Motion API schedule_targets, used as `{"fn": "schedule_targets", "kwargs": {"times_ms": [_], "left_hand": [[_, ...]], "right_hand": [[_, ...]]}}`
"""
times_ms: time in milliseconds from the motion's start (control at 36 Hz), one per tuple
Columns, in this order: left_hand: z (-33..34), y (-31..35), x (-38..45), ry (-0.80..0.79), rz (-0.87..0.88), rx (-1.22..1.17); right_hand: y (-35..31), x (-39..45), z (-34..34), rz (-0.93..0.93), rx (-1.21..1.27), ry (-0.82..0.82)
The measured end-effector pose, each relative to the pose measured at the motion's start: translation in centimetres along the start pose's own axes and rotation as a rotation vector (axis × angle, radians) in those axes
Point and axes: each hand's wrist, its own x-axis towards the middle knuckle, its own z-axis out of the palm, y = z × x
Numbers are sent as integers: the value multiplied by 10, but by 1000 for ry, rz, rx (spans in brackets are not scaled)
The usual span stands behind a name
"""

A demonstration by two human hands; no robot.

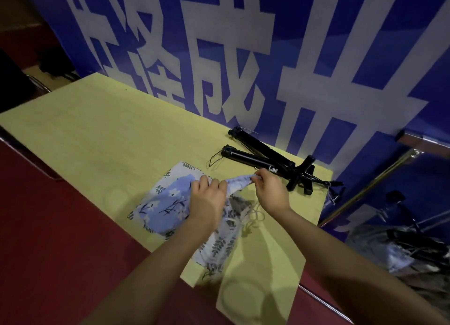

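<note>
The floral cloth bag [165,203] lies on the yellow table [97,134], just below the middle of the frame, with its lower part trailing toward the table's near edge. Both hands hold its upper hem. The left hand [208,198] grips the fabric with curled fingers, and the right hand [270,190] pinches the edge, so a short band of cloth stretches between them.

This looks like opening the bag's mouth. To do it well, each hand should take only one layer of the hem and pull apart evenly, so the opening spreads and does not twist. The loose cord [257,215] under the right wrist should stay slack and free of the fingers. The folded black tripods [265,162] lie just beyond the hands, right of centre.
</note>
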Motion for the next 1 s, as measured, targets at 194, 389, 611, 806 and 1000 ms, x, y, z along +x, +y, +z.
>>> {"fn": "schedule_targets", "kwargs": {"times_ms": [194,389,611,806,1000], "left_hand": [[-7,-7,20,44,-117,-59],[5,-3,44,-47,-210,-210],[11,-2,76,-82,-408,-390],[14,-3,81,-56,-370,-461],[16,-11,78,-167,-126,-275]], "right_hand": [[4,23,-7,63,393,-400],[26,52,26,200,191,-327],[44,67,66,145,-120,-403],[47,70,89,121,-231,-388],[45,68,87,158,-266,-392]]}}
